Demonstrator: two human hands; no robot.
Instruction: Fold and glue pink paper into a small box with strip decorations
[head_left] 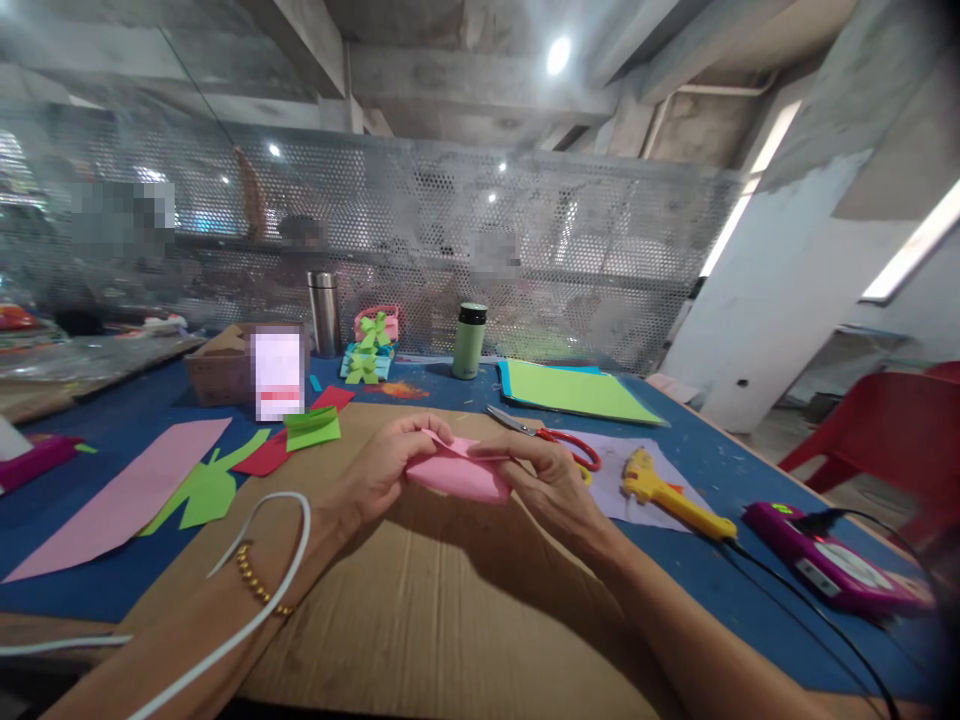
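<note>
A folded piece of pink paper [457,475] is held up between my two hands, above a brown cardboard sheet [420,610]. My left hand [390,462] pinches its left end with thumb and fingers. At the other end, my right hand [544,468] grips the paper's right edge, fingers closed on it. Just beyond my right hand lie scissors [559,435] with red and yellow handles. A yellow glue gun [667,495] rests on a lilac paper sheet [611,455] farther right. Part of the pink paper is hidden behind my fingers.
To the left lie a pink strip [135,490], green cut paper [210,490] and red paper [262,455]. Behind stand a cardboard box [217,368], a steel flask [325,315], a green bottle [469,342] and lime sheets [577,390]. A purple power strip [832,565] sits right. A white cable [292,570] crosses my left forearm.
</note>
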